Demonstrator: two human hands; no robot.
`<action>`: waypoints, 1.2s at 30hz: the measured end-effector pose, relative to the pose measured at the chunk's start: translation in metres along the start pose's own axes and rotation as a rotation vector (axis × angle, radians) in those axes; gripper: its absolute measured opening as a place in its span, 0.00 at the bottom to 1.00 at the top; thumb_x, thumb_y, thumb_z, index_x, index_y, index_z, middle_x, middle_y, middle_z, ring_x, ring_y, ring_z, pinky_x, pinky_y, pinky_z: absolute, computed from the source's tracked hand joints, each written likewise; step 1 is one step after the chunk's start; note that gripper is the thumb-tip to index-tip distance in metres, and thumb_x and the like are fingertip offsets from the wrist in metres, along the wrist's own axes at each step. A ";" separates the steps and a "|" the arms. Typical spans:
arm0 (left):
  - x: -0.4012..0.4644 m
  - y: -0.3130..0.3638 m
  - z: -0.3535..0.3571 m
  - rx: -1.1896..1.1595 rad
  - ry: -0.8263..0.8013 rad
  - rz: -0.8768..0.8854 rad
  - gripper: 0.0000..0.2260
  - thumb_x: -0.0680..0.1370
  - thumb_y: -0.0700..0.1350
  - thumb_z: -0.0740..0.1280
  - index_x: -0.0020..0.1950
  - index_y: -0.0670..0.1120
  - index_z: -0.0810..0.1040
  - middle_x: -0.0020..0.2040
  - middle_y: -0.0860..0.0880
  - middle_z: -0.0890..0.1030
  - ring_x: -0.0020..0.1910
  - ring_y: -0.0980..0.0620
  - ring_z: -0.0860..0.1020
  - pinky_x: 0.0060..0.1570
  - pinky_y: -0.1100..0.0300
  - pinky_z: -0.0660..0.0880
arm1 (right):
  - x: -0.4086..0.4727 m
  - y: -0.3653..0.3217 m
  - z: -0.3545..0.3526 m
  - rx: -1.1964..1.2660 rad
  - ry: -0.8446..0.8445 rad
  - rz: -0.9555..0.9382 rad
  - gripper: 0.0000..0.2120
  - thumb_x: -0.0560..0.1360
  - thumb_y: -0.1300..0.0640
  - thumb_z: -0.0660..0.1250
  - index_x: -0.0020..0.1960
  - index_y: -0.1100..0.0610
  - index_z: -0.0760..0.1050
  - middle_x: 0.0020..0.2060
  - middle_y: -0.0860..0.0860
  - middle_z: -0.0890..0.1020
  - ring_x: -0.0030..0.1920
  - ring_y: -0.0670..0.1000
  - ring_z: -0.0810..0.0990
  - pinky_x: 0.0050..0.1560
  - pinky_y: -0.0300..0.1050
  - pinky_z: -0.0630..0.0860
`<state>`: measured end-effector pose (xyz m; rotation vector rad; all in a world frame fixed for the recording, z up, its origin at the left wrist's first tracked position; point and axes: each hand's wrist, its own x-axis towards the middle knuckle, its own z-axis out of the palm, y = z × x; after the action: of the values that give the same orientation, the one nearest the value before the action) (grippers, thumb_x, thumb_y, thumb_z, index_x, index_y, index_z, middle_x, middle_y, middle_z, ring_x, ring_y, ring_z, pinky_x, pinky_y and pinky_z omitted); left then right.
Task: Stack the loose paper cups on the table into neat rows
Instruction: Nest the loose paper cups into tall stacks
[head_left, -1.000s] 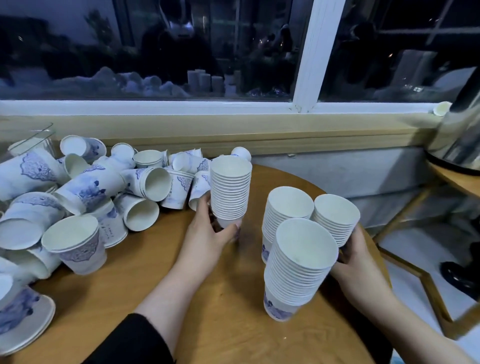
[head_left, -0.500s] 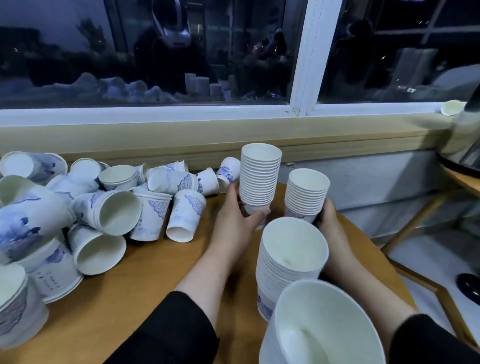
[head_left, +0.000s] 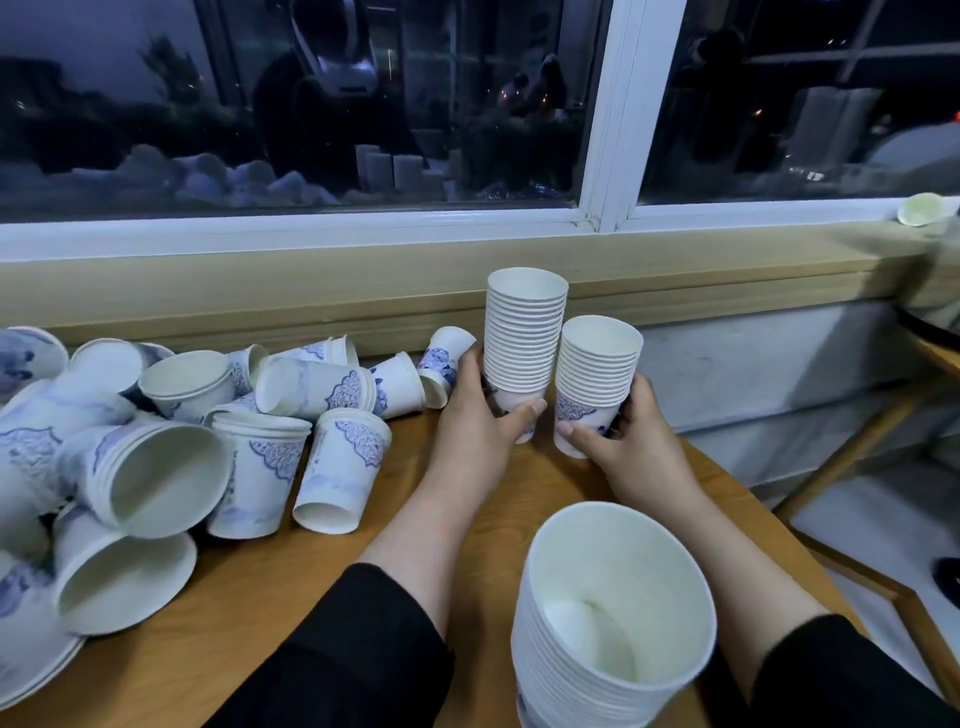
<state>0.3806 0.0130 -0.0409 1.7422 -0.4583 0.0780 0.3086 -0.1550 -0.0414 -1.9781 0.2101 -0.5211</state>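
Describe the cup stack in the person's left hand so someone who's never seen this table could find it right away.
Start at the white window post and drop to the far edge of the round wooden table. Two upright stacks stand there side by side, each held by a hand. The left hand grips the taller stack, which rises above the shorter stack.

Left hand (head_left: 475, 415) grips taller stack (head_left: 524, 338); right hand (head_left: 623, 431) grips shorter stack (head_left: 597, 374).

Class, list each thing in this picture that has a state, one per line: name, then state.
Taller stack: upright, gripped at base by left hand.
Shorter stack: upright, gripped at base by right hand.
Near stack: upright, untouched.
Loose cups: jumbled, many on their sides.
Window: shut.
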 end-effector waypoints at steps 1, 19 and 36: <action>-0.001 -0.002 -0.002 -0.002 0.002 -0.006 0.38 0.71 0.46 0.79 0.76 0.53 0.63 0.67 0.60 0.77 0.66 0.62 0.75 0.68 0.57 0.72 | -0.002 -0.001 0.000 0.007 -0.002 -0.003 0.41 0.61 0.44 0.78 0.69 0.46 0.64 0.61 0.41 0.79 0.62 0.42 0.78 0.66 0.52 0.75; -0.178 0.062 -0.067 -0.354 -0.176 -0.132 0.17 0.79 0.53 0.60 0.69 0.59 0.72 0.66 0.54 0.80 0.67 0.58 0.77 0.67 0.59 0.73 | -0.163 -0.043 -0.058 0.105 0.021 0.034 0.19 0.83 0.46 0.55 0.71 0.51 0.67 0.63 0.48 0.78 0.63 0.42 0.77 0.67 0.43 0.73; -0.184 0.068 -0.046 0.074 -0.414 -0.001 0.31 0.72 0.53 0.74 0.73 0.50 0.71 0.66 0.58 0.79 0.65 0.57 0.77 0.65 0.54 0.75 | -0.274 -0.097 -0.035 0.017 -0.282 -0.031 0.37 0.66 0.53 0.81 0.66 0.36 0.64 0.61 0.33 0.77 0.64 0.37 0.74 0.65 0.40 0.71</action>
<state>0.1975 0.0943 -0.0226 1.8344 -0.7631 -0.2754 0.0412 -0.0386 -0.0159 -2.0146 -0.0007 -0.2579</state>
